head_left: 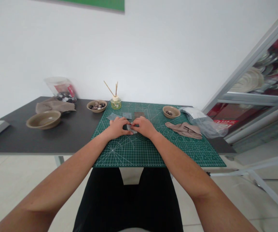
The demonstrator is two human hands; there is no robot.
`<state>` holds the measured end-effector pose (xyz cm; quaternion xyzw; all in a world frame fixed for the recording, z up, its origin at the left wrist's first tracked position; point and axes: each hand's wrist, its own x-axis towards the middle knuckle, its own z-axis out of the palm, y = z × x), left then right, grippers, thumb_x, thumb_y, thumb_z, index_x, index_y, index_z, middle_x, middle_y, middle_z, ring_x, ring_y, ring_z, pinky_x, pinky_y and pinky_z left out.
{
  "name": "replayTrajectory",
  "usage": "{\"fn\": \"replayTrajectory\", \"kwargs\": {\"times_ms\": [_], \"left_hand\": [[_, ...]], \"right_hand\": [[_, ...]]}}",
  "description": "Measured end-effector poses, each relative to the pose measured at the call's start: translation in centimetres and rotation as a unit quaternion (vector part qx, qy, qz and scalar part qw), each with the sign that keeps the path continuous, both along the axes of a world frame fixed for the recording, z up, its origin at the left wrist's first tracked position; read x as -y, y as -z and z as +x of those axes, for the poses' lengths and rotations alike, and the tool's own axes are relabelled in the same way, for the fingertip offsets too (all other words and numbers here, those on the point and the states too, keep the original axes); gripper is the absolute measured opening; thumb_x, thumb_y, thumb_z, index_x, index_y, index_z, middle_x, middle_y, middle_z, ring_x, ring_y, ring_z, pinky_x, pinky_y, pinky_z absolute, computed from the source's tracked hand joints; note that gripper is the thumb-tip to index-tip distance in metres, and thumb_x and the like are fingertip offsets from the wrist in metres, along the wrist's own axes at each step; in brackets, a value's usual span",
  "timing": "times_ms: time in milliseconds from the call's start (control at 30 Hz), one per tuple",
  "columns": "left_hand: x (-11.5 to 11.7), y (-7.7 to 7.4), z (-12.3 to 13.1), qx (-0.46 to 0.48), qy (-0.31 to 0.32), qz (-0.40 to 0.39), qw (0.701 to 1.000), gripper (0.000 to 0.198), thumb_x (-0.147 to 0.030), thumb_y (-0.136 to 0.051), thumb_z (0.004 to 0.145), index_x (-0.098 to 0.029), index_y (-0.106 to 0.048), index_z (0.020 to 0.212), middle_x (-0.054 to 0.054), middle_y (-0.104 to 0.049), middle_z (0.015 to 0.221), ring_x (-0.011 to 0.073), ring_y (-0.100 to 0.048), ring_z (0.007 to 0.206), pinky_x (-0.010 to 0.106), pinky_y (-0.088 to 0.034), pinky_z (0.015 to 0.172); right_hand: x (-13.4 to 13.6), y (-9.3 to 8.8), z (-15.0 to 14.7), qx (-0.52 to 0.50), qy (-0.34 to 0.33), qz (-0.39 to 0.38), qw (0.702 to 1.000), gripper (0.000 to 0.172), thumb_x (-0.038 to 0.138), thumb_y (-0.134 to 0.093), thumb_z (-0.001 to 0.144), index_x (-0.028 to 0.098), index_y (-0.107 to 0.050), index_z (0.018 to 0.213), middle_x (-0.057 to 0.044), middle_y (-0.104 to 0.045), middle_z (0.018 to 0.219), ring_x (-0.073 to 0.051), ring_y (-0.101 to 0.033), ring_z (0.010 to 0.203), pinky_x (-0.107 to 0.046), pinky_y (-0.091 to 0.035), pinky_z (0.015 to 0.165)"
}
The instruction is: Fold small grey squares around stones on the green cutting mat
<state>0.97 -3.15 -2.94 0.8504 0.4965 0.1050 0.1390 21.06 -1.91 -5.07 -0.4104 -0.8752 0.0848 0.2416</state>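
Pale grey, the small flat piece (130, 128) lies mid-frame; we judge it light and flimsy, best held by its edges. Our left hand (118, 128) curves half open, thumb and forefinger apart at it; our right hand (144, 127) has its fingertips bunched there; whether either grips, we cannot tell. Dark tabletop (78, 137) fills the left, green mat (139, 156) the centre, beneath a white wall (143, 54); a cabinet (250, 97) stands right.

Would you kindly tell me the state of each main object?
Left hand: touching pale piece
Right hand: likewise
Pale piece: partly hidden
Mat: flat
Left bowl: upright
Middle bowl: partly filled
Right bowl: sparsely filled
Diffuser: upright
Bag: crumpled
Left cloth: crumpled
Right cloth: rumpled
Jar: part-filled
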Motion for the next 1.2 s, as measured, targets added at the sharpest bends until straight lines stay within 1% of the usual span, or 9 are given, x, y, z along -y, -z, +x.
{"fn": "replayTrajectory", "kwargs": {"times_ms": [133, 300, 467, 667, 800, 900, 1000, 1100, 1200], "left_hand": [[-0.1, 0.1, 0.0, 0.004, 0.0, 0.0, 1.0, 0.055, -0.066, -0.063, 0.078, -0.026, -0.069, 0.115, 0.009, -0.062, 0.125, 0.0373, -0.047, 0.116, 0.049, -0.037, 0.089], [-0.1, 0.1, -0.1, 0.006, 0.003, 0.002, 1.0, 0.056, -0.065, -0.065, 0.077, -0.027, -0.07, 0.116, 0.009, -0.062, 0.126, 0.0363, -0.048, 0.116, 0.047, -0.037, 0.089], [0.0, 0.1, -0.1, 0.009, 0.004, 0.001, 1.0, 0.057, -0.065, -0.066, 0.077, -0.027, -0.069, 0.12, 0.009, -0.062, 0.127, 0.0361, -0.047, 0.116, 0.047, -0.036, 0.09], [0.1, 0.0, 0.0, 0.008, 0.005, 0.003, 1.0, 0.058, -0.064, -0.068, 0.076, -0.026, -0.067, 0.12, 0.008, -0.063, 0.125, 0.0357, -0.048, 0.115, 0.045, -0.035, 0.088], [0.3, -0.2, 0.1, 0.019, -0.005, -0.001, 1.0, 0.059, -0.061, -0.069, 0.075, -0.026, -0.064, 0.122, 0.007, -0.064, 0.129, 0.0361, -0.048, 0.117, 0.046, -0.036, 0.089], [0.4, -0.2, 0.1, 0.034, -0.008, -0.008, 0.999, 0.066, -0.059, -0.072, 0.073, -0.028, -0.059, 0.13, 0.006, -0.064, 0.13, 0.0365, -0.048, 0.119, 0.047, -0.036, 0.091], [0.4, -0.1, 0.0, 0.045, -0.011, -0.013, 0.999, 0.074, -0.06, -0.073, 0.071, -0.028, -0.055, 0.136, 0.007, -0.066, 0.128, 0.0371, -0.048, 0.12, 0.047, -0.035, 0.093], [0.3, 0.0, 0.1, 0.047, -0.01, -0.014, 0.999, 0.073, -0.06, -0.072, 0.072, -0.028, -0.055, 0.135, 0.007, -0.066, 0.128, 0.0371, -0.048, 0.12, 0.047, -0.035, 0.094], [0.4, -0.1, 0.1, 0.05, -0.014, -0.015, 0.999, 0.072, -0.06, -0.072, 0.072, -0.028, -0.055, 0.135, 0.007, -0.066, 0.126, 0.037, -0.048, 0.12, 0.049, -0.036, 0.096]], "right_hand": [[0.1, -0.5, -0.4, 0.006, -0.034, -0.013, 0.999, 0.01, 0.026, -0.071, 0.088, 0.018, -0.074, 0.082, -0.004, -0.073, 0.089, -0.017, -0.059, 0.085, -0.032, -0.037, 0.084], [0.6, -1.1, 0.0, -0.024, -0.07, -0.041, 0.996, 0.006, 0.025, -0.076, 0.082, 0.021, -0.074, 0.078, 0.0, -0.074, 0.087, -0.015, -0.063, 0.084, -0.031, -0.037, 0.086], [0.6, -0.8, 0.4, -0.022, -0.03, -0.025, 0.999, 0.007, 0.023, -0.077, 0.078, 0.02, -0.073, 0.073, 0.0, -0.071, 0.08, -0.016, -0.059, 0.08, -0.029, -0.038, 0.081], [0.1, -0.4, 0.0, -0.005, 0.004, -0.01, 1.0, 0.01, 0.027, -0.072, 0.086, 0.019, -0.075, 0.08, -0.003, -0.073, 0.086, -0.017, -0.057, 0.084, -0.031, -0.037, 0.083], [0.3, -0.7, -0.6, -0.008, -0.046, -0.016, 0.999, 0.007, 0.023, -0.073, 0.085, 0.019, -0.074, 0.08, -0.002, -0.074, 0.088, -0.016, -0.061, 0.084, -0.032, -0.036, 0.086], [0.6, -0.9, -0.4, -0.019, -0.072, -0.021, 0.997, 0.007, 0.023, -0.077, 0.081, 0.02, -0.073, 0.075, 0.0, -0.074, 0.083, -0.015, -0.061, 0.081, -0.031, -0.037, 0.084], [0.7, -0.8, 0.3, -0.02, -0.039, -0.023, 0.999, 0.009, 0.024, -0.078, 0.079, 0.019, -0.072, 0.074, 0.0, -0.071, 0.08, -0.016, -0.059, 0.081, -0.031, -0.037, 0.083], [0.4, -0.5, 0.5, -0.009, 0.009, -0.014, 1.0, 0.012, 0.027, -0.074, 0.083, 0.019, -0.072, 0.075, -0.002, -0.07, 0.08, -0.018, -0.057, 0.084, -0.031, -0.037, 0.081], [0.0, -0.3, -0.1, 0.01, 0.016, 0.003, 1.0, 0.012, 0.027, -0.07, 0.087, 0.019, -0.073, 0.079, -0.003, -0.071, 0.085, -0.018, -0.056, 0.086, -0.031, -0.036, 0.082]]}}
